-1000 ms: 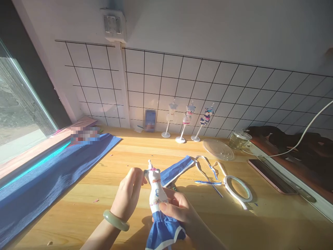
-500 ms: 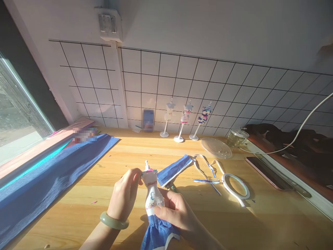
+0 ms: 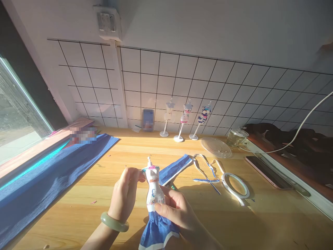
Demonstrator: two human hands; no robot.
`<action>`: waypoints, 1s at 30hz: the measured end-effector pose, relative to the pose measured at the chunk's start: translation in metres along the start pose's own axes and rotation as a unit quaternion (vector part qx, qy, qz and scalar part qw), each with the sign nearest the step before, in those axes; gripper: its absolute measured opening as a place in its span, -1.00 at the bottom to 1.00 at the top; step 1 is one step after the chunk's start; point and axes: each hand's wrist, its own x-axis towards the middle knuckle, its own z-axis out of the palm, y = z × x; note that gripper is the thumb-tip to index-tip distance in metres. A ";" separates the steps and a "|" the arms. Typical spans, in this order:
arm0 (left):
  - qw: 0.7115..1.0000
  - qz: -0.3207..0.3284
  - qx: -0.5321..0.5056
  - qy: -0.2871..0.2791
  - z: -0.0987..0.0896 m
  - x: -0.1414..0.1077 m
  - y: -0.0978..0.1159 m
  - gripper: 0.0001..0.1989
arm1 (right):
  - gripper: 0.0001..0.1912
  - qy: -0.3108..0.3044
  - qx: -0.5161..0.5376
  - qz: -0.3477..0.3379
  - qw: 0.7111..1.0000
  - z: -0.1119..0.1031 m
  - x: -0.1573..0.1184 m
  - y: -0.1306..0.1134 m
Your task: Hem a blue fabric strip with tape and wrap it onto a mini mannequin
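A white miniature dress form (image 3: 153, 189) stands nearly upright between my hands, with patches of pink, teal and orange on its shoulders and body. Around its lower end is a gathered blue crepe-paper skirt (image 3: 157, 227) edged in white. My right hand (image 3: 179, 208) grips the form at the hip, thumb in front and fingers behind. At the form's left shoulder, my left hand (image 3: 126, 191), wearing a green bangle, has its fingers pinched together. Those fingertips are partly hidden. Just behind the form lies a blue paper strip (image 3: 175, 169) with a white border.
Thin blue-and-white offcuts (image 3: 206, 168) and a roll of white tape (image 3: 235, 185) lie to the right, near a phone (image 3: 267, 172). Three small dress forms on stands (image 3: 186, 119) line the wall. A clear lid (image 3: 215, 147) and glass jar (image 3: 236, 137) sit nearby. Blue crepe paper (image 3: 59, 180) covers the left side.
The dress form has tilted more upright and shifted slightly right, its top a little higher. My left hand stays at its shoulder and my right hand keeps its hold on the hip.
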 end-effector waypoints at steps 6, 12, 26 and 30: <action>0.999 -0.016 -0.047 -0.003 0.002 0.001 0.002 -0.81 | -0.38 0.014 0.006 0.012 1.000 -0.003 0.000 0.000; 0.997 -0.028 -0.067 -0.008 0.001 -0.002 0.002 -0.79 | -0.39 0.020 -0.013 -0.003 1.000 -0.001 0.001 0.002; 1.000 -0.009 -0.027 0.006 0.001 -0.002 0.001 -0.85 | -0.38 -0.009 0.019 0.014 1.000 0.001 -0.001 0.001; 0.998 -0.022 -0.057 0.009 0.002 -0.001 0.000 -0.84 | -0.37 -0.001 0.017 0.010 1.000 0.000 -0.001 0.000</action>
